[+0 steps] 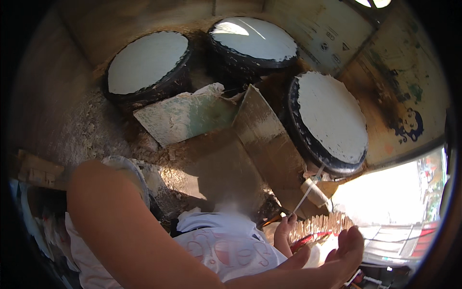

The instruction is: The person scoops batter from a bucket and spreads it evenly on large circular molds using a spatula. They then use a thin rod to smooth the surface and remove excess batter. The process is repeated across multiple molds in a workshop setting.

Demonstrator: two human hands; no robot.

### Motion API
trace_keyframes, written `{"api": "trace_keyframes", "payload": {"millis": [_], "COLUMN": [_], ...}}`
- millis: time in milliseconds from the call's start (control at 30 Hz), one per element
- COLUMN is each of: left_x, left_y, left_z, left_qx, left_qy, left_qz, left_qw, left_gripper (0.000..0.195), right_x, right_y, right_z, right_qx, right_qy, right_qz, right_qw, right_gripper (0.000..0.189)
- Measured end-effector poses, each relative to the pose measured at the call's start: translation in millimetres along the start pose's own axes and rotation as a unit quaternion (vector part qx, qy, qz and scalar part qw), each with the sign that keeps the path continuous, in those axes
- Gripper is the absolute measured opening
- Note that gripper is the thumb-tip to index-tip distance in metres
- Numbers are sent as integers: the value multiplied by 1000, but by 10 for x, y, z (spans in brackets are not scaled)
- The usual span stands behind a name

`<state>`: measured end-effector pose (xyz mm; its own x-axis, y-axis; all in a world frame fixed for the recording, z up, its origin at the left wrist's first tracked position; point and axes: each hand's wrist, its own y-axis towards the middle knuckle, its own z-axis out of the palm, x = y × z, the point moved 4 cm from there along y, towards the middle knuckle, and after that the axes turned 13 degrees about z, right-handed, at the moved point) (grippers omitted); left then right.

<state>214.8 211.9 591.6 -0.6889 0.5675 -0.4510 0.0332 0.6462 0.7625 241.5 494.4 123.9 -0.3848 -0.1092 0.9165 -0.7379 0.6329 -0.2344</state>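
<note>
A bare arm, which I take for my left, spans the lower left very close to the camera. My left hand (339, 253) is at the lower right, fingers apart, with nothing seen in it. Beyond it, my right hand (284, 228) grips the lower end of a thin pale stick (305, 197). The stick slants up toward the rim of the right-hand black round tub (330, 117); whether they touch cannot be told. Pale, flat-topped material fills this tub, the left tub (148, 63) and the back tub (254, 39).
Between the tubs lean a greenish smeared board (187, 117) and a brown board (269, 137). A short pale roll (314, 193) lies near a row of thin sticks (321, 224). A round container rim (139, 177) shows behind my left arm. Stained panels (393, 90) enclose the area.
</note>
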Motion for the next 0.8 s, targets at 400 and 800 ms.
{"api": "trace_keyframes", "payload": {"millis": [400,800], "left_x": [518,320], "left_y": [-3088,-5572], "left_z": [-31,1071], "left_qx": [101,-263], "left_qy": [387,168], "left_qz": [-609,-749], "left_qw": [685,585], "left_gripper": [36,28], "right_x": [1151,2533], "right_y": [-320,-1454], "right_z": [2164,4508], "right_qx": [509,427], "right_qy": [-87,-485], "right_qz": [-93,-470], "right_qw": [851,602], "right_gripper": [54,66]}}
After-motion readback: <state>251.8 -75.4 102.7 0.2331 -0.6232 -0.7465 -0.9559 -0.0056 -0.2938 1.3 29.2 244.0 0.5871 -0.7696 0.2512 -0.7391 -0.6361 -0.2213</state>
